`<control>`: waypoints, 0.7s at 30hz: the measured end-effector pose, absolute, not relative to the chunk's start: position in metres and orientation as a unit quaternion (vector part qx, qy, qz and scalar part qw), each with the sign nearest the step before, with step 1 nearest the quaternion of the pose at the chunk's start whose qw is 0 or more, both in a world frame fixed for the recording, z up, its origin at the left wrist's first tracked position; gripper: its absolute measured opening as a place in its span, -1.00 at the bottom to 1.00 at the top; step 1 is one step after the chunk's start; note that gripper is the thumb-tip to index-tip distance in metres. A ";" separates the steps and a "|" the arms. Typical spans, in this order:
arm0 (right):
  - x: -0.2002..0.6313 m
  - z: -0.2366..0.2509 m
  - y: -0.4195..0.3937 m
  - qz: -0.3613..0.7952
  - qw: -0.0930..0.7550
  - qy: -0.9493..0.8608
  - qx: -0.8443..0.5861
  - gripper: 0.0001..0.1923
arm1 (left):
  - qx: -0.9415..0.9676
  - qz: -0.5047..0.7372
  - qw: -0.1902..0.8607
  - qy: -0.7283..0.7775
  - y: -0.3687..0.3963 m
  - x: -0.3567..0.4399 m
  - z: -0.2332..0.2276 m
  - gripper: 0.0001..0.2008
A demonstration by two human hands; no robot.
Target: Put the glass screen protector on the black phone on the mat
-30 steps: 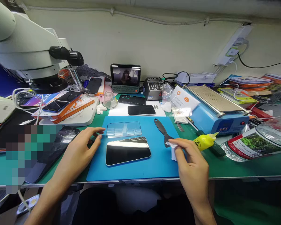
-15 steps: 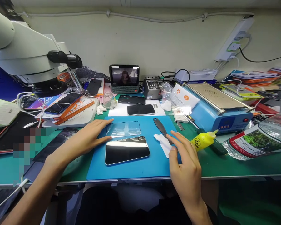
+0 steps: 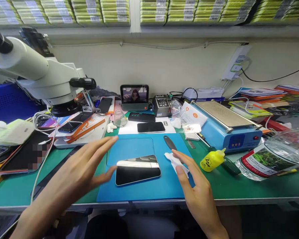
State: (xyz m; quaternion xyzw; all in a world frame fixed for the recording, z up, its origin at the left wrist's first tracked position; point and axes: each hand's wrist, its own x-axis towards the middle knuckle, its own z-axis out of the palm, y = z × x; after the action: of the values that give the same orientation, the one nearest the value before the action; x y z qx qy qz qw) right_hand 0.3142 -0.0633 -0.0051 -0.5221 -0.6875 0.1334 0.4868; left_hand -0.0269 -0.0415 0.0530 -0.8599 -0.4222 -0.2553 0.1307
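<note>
A smartphone (image 3: 138, 176) with a black, shiny screen lies on the blue mat (image 3: 129, 195). Just behind it rests a clear, thin sheet of glass (image 3: 136, 144), its outline faint. My left hand (image 3: 83, 166) hovers left of both, fingers stretched and thumb apart, holding nothing. On the other side, my right hand (image 3: 198, 191) is open, with its fingertips over or at a crumpled white tissue (image 3: 173, 161); contact is unclear. A tool with a dark handle (image 3: 169, 142) lies partly behind that tissue. A yellow bottle (image 3: 211, 160) stands right of my right hand.
A microscope (image 3: 52, 79) rises at the left. Behind the mat are two dark phones and a small display (image 3: 134, 94) showing a video. A blue machine with a metal plate (image 3: 226, 113) and a large clear plastic container (image 3: 271, 156) occupy the right.
The view has tilted up, showing a shelf of yellow-green packs. My left hand has come away from the glass sheet to the left. My right hand stays beside the tissue.
</note>
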 end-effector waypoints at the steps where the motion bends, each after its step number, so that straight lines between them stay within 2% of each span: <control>1: 0.316 -0.002 -0.065 0.184 0.486 -0.694 -0.499 -0.55 | -0.859 -0.272 0.099 -0.422 -0.053 -0.025 0.054 -0.23; 4: 0.318 0.005 -0.076 0.233 0.501 -0.721 -0.418 -0.27 | -0.840 -0.309 -0.002 -0.445 -0.080 -0.020 0.049 -0.21; 9: 0.310 0.005 -0.100 0.076 0.533 -0.758 -0.368 0.03 | -0.800 -0.354 -0.145 -0.463 -0.103 -0.012 0.035 -0.25; 12: 0.303 0.006 -0.109 0.147 0.522 -0.742 -0.394 0.18 | -0.767 -0.387 -0.237 -0.453 -0.111 -0.006 0.030 -0.29; 16: 0.294 0.011 -0.106 0.275 0.550 -0.698 -0.367 0.14 | -0.748 -0.398 -0.275 -0.454 -0.116 -0.002 0.024 -0.34; 21: 0.288 0.014 -0.097 0.378 0.572 -0.640 -0.347 0.03 | -0.753 -0.405 -0.266 -0.446 -0.118 0.001 0.020 -0.27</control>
State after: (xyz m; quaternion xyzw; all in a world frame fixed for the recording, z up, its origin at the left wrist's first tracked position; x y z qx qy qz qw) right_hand 0.2880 -0.0968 0.0143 -0.3468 -0.6403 0.3776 0.5720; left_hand 0.0012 -0.1176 0.0201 -0.7526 -0.4461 -0.4048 -0.2659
